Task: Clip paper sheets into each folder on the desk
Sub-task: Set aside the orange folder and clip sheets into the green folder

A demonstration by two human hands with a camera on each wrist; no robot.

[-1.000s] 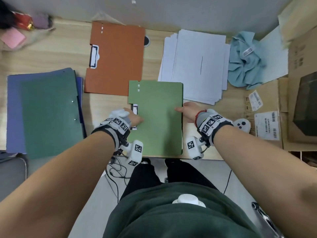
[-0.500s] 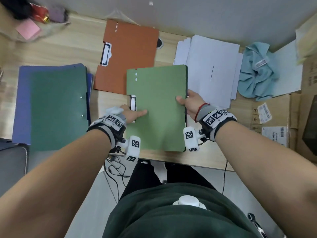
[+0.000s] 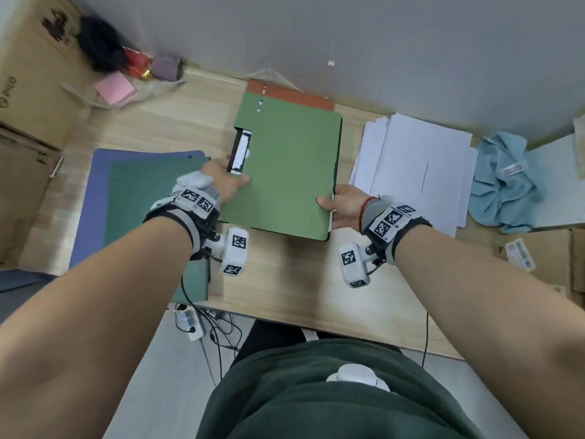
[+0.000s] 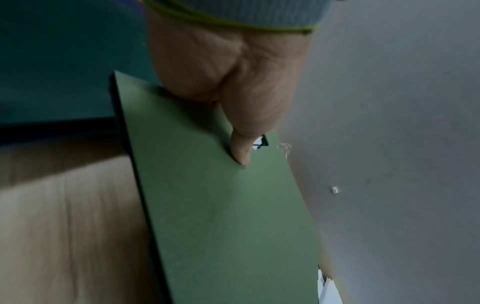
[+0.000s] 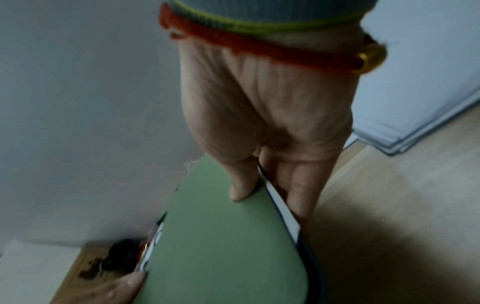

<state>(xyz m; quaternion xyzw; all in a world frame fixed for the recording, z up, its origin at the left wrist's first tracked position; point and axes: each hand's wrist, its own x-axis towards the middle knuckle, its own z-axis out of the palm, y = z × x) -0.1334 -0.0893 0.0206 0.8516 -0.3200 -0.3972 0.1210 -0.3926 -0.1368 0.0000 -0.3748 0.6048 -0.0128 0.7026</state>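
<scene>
Light green folder point(image 3: 286, 166) pinched between both hands (thumbs on top).

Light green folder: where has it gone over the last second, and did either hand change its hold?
Both hands carried the light green folder away from the desk's near edge toward the wall; it now covers most of the orange folder. The left hand and right hand kept their holds on opposite edges. The paper stack and dark green folder stayed put.

Four folders point(image 3: 285, 166), one paper stack point(image 3: 411, 169)
</scene>
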